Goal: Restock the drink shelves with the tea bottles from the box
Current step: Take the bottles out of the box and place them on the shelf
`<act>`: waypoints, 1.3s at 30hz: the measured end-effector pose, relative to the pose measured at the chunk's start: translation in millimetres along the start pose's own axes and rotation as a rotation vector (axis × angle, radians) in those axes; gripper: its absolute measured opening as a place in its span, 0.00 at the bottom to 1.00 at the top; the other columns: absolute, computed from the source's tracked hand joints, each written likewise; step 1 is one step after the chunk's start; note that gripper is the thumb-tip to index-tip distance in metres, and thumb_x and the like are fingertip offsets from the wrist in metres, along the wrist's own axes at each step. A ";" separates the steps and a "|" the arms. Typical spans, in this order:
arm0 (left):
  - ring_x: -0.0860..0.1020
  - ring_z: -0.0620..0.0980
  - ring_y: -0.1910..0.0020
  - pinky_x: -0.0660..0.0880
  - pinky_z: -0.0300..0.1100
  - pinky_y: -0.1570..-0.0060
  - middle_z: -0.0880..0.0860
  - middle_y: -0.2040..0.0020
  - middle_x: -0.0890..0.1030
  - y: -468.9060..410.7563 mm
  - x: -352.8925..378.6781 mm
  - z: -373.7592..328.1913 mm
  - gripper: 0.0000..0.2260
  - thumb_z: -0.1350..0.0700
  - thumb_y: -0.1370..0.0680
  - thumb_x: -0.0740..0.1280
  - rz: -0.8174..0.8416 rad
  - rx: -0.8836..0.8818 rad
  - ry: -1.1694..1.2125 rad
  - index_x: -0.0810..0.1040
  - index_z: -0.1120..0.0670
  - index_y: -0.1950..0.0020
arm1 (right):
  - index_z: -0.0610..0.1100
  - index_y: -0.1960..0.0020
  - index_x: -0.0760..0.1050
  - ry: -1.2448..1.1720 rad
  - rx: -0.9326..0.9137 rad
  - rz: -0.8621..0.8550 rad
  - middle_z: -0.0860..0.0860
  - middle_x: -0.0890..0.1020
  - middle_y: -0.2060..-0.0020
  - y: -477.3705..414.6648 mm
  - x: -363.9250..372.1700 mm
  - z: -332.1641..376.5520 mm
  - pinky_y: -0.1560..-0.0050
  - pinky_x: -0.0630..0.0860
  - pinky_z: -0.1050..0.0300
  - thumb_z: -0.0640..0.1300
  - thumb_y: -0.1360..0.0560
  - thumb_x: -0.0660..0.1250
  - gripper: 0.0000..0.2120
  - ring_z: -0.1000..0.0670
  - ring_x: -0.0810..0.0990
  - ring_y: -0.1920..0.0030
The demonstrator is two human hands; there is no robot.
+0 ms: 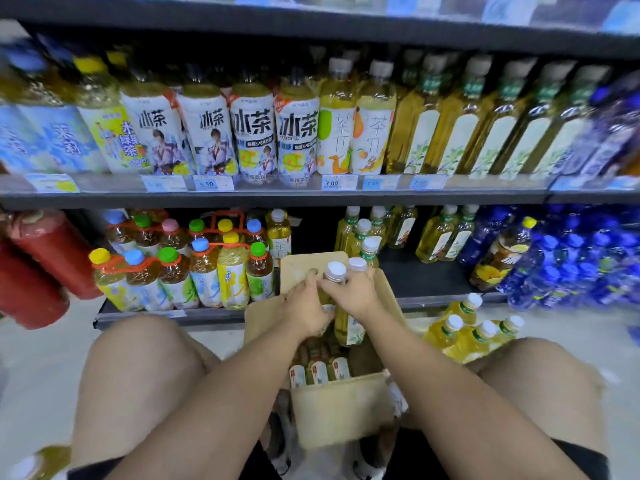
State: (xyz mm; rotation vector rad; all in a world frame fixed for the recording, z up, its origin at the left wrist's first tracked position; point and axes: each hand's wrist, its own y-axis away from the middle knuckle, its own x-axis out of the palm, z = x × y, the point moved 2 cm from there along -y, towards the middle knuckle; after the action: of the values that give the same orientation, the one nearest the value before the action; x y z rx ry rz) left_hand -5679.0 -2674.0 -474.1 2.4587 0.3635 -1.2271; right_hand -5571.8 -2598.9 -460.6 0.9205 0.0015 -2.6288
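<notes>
- My right hand (351, 292) is wrapped round the necks of two tea bottles (347, 329), with the fingers curled just under their white caps.
- My left hand (306, 306) grasps the same pair from the left. Its fingers are bent against the nearer bottle and touch my right hand.
- I cannot tell which hand carries which bottle, because they overlap.
- The pair stands upright above the open box (341, 410). Their caps rise over my knuckles and one yellow body hangs below my right palm.
- The box sits on the floor between my bare knees, with its far flap (308, 268) standing up behind my left hand.
- More packed bottles (318, 370) stand upright inside the box, near its close wall, right under my wrists.
- A cluster of loose bottles (464, 327) of the same yellow tea stands on the floor just right of the box, apart from my hands.
- The lower shelf (433, 282) is straight ahead, with a bare dark stretch beyond the box and a few matching shelf bottles (363, 237) just behind the pair I hold.
- Left of them on that shelf are bundled bottles (194, 261) with coloured caps and orange carriers. Red bottles (45, 258) lie further left and blue bottles (571, 258) are far right.
- The upper shelf (277, 199) has a full row of drinks and price tags (332, 183) along its edge.
</notes>
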 end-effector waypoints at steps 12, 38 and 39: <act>0.78 0.54 0.43 0.77 0.47 0.50 0.52 0.39 0.76 35.6 -197.0 -154.4 0.25 0.49 0.26 0.73 -0.493 0.317 0.239 0.66 0.50 0.34 | 0.49 0.52 0.84 0.048 -0.478 -0.042 0.53 0.74 0.67 45.2 -206.8 225.7 0.64 0.67 0.62 0.61 0.29 0.73 0.16 0.57 0.73 0.62; 0.77 0.48 0.44 0.77 0.48 0.42 0.48 0.39 0.73 -96.4 -431.1 -292.2 0.33 0.48 0.31 0.77 -0.649 0.510 0.242 0.65 0.48 0.31 | 0.47 0.37 0.80 0.077 -0.885 -0.513 0.51 0.67 0.44 -101.1 -324.7 409.8 0.37 0.65 0.67 0.33 0.22 0.64 0.18 0.54 0.70 0.42; 0.78 0.49 0.44 0.77 0.49 0.42 0.49 0.39 0.74 -105.2 -430.3 -289.7 0.34 0.48 0.31 0.77 -0.642 0.481 0.241 0.64 0.50 0.31 | 0.49 0.36 0.80 0.099 -0.863 -0.499 0.50 0.68 0.43 -111.4 -320.3 409.2 0.36 0.66 0.63 0.34 0.22 0.64 0.18 0.51 0.70 0.41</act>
State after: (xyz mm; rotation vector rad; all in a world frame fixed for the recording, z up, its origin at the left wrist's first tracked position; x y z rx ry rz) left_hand -5766.4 -2481.9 11.3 3.0436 1.1068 -1.3703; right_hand -5623.3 -2436.7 42.9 0.7709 1.4195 -2.5353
